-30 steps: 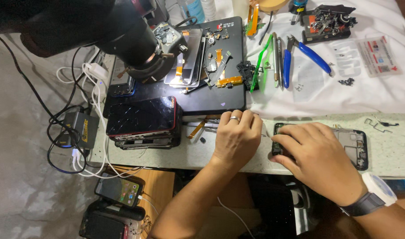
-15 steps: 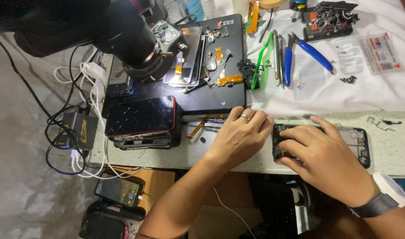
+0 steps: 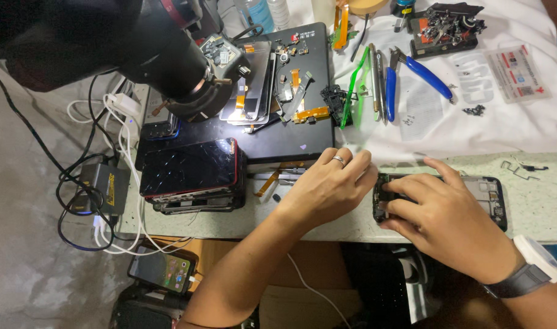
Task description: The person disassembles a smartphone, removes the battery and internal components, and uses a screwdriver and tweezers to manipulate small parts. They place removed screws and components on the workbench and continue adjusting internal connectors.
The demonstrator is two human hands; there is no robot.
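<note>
Right hand (image 3: 446,213) grips the opened phone frame (image 3: 485,195) on the counter (image 3: 327,222); left hand (image 3: 330,189) rests open just beside it.

Speckled workbench (image 3: 537,201) under opened phone (image 3: 488,195)

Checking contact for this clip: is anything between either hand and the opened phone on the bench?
Nothing visible. The right hand already rests on the opened phone, its fingers over the left end. The left hand lies on the bench just left of it, with no part or tool in the narrow gap between.
</note>
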